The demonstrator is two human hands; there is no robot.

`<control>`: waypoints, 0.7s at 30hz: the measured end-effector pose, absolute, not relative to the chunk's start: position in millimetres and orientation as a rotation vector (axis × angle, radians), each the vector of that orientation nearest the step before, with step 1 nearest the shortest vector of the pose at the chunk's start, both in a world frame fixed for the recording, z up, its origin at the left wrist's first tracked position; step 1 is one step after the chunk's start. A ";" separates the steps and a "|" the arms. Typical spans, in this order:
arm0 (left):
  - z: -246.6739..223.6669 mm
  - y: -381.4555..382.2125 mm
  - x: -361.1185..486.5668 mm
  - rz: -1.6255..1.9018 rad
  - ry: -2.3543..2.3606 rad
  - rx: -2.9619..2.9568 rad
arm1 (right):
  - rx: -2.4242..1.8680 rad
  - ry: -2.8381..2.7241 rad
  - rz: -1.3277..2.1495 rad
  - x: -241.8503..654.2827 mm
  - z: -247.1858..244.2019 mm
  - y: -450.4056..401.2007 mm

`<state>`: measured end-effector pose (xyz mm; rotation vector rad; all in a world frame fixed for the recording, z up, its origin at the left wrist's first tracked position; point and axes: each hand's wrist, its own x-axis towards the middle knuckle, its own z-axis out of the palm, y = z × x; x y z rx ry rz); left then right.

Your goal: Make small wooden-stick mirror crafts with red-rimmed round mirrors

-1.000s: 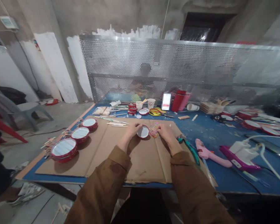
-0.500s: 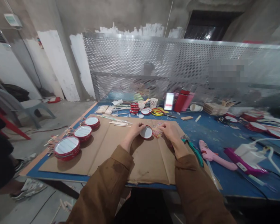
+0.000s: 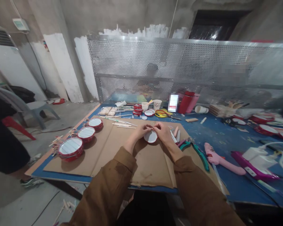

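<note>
A small round drum (image 3: 150, 137) with a white face and red rim is held above the cardboard sheet (image 3: 113, 147). My left hand (image 3: 141, 131) is closed on its upper left rim. The fingers of my right hand (image 3: 163, 131) are pinched together at the drum's top edge, close against the left fingertips. Whatever sits in that pinch is too small or too hidden to make out. Just right of the right hand are a white strip and short sticks (image 3: 176, 130).
Stacked red-rimmed drums (image 3: 71, 148) stand along the cardboard's left side. Teal-handled pliers (image 3: 198, 152), a pink glue gun (image 3: 223, 160) and a purple power strip (image 3: 252, 168) lie to the right. Scissors (image 3: 165, 113), paper cups (image 3: 157, 104) and a red bottle (image 3: 186, 102) are at the back.
My right hand has moved left from the small colourful bits to the drum's rim, meeting the left fingers. Those bits are now mostly hidden. The view has shifted slightly.
</note>
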<state>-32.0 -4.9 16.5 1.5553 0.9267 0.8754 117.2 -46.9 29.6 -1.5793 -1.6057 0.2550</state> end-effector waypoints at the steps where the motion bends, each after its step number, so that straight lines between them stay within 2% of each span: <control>1: 15.7 -4.5 -31.7 0.876 0.918 1.535 | -1.580 -1.618 0.254 117.4 29.8 -47.0; 14: 16.1 -7.6 -37.2 0.876 0.990 1.508 | -1.532 -1.725 0.515 121.0 39.9 -53.1; 21: 16.2 -6.6 -37.7 0.858 0.996 1.550 | -1.431 -1.211 0.901 114.7 25.4 -44.4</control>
